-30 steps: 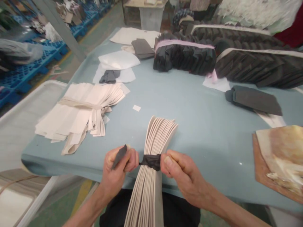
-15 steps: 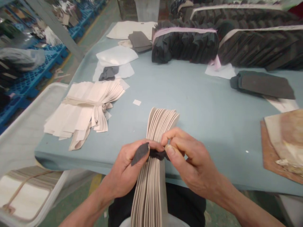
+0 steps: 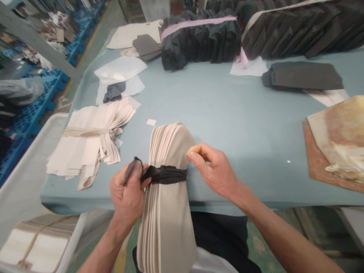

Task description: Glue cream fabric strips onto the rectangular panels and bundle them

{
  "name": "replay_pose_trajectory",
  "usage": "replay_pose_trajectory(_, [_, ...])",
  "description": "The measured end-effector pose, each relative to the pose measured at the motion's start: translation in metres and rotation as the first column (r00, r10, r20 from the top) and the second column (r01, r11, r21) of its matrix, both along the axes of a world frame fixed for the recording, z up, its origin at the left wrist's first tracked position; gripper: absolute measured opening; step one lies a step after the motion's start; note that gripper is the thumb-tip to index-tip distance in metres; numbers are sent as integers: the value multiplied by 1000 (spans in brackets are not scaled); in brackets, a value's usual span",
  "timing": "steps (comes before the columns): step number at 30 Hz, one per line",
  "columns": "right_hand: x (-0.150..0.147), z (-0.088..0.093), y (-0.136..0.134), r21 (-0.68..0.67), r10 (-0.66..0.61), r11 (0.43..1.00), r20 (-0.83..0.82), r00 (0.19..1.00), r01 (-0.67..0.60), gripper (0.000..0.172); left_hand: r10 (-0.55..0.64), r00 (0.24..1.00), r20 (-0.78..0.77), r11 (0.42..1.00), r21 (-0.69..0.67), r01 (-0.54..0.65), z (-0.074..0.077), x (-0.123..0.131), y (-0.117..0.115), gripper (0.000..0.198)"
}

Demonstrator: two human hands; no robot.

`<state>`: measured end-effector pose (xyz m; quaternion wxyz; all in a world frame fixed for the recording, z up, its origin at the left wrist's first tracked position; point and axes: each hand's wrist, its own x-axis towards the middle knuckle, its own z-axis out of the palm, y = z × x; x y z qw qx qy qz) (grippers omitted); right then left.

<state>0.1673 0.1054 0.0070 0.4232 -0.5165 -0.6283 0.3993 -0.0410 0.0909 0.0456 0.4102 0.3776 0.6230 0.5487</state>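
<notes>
A bundle of beige fabric pieces (image 3: pixel 174 212) stands on end at the table's near edge, its lower part over my lap. Around its middle runs a black cloth strip (image 3: pixel 170 175), pulled tight against the pieces. My left hand (image 3: pixel 127 187) is closed on the strip's loose end at the bundle's left side, and a dark tail sticks up by the thumb. At the right edge of the bundle my right hand (image 3: pixel 214 167) makes a pinch just above the strip. Whatever its fingertips hold, if anything, is too small to make out.
Left on the blue-green table (image 3: pixel 210 102) lies a tied beige bundle (image 3: pixel 82 140). Dark bundles (image 3: pixel 201 43) line the back, with a dark stack (image 3: pixel 307 76) at right. A stained pad (image 3: pixel 335 132) sits far right. A white bin (image 3: pixel 17 182) stands left below.
The beige bundle has turned, showing a broad flat side. My left hand moved left, drawing out the black strip. My right hand came off the strip's middle to the bundle's right edge.
</notes>
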Motion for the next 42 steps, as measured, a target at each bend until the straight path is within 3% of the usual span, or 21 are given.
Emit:
replay_pose_trajectory(2, [-5, -25, -15, -8, -41, 999, 13, 999, 41, 16, 81, 991, 104, 997, -28, -78, 3, -3, 4, 42])
replay_pose_trajectory(4, [-13, -42, -32, 14, -80, 997, 22, 997, 80, 10, 71, 981, 182, 997, -55, -62, 10, -5, 7, 53])
replay_pose_trajectory(7, [-27, -54, -51, 107, -104, 989, 20, 994, 102, 15, 54, 968, 246, 998, -51, -43, 19, -6, 7, 61])
replay_pose_trajectory(10, [-38, -55, -62, 226, -100, 970, 17, 995, 93, 15, 54, 968, 246, 998, -44, -44, 21, -7, 5, 61])
replay_pose_trajectory(14, [-44, -52, -63, 301, -80, 952, 66, 995, 56, 17, 101, 950, 296, 989, -134, -63, 13, -10, 3, 60])
replay_pose_trajectory(21, [-33, -46, -45, 274, 90, 952, 174, 981, -136, 8, 147, 935, 324, 984, -145, -104, 8, -14, 0, 62])
replay_pose_trajectory(24, [-31, -44, -40, 272, 143, 941, 217, 966, -201, 12, 170, 932, 320, 982, -132, -134, 9, -11, -1, 60])
replay_pose_trajectory(33, [-43, -58, -48, 358, 81, 922, 201, 976, -150, 18, 196, 934, 300, 975, -163, -152, 14, -7, 2, 58])
replay_pose_trajectory(38, [-41, -53, -50, 317, 105, 934, 198, 974, -165, 17, 252, 882, 397, 959, -224, -173, 11, -13, -2, 63])
replay_pose_trajectory(42, [-39, -49, -49, 262, 173, 937, 229, 958, -232, 18, 243, 885, 397, 964, -204, -173, 5, -18, -5, 67])
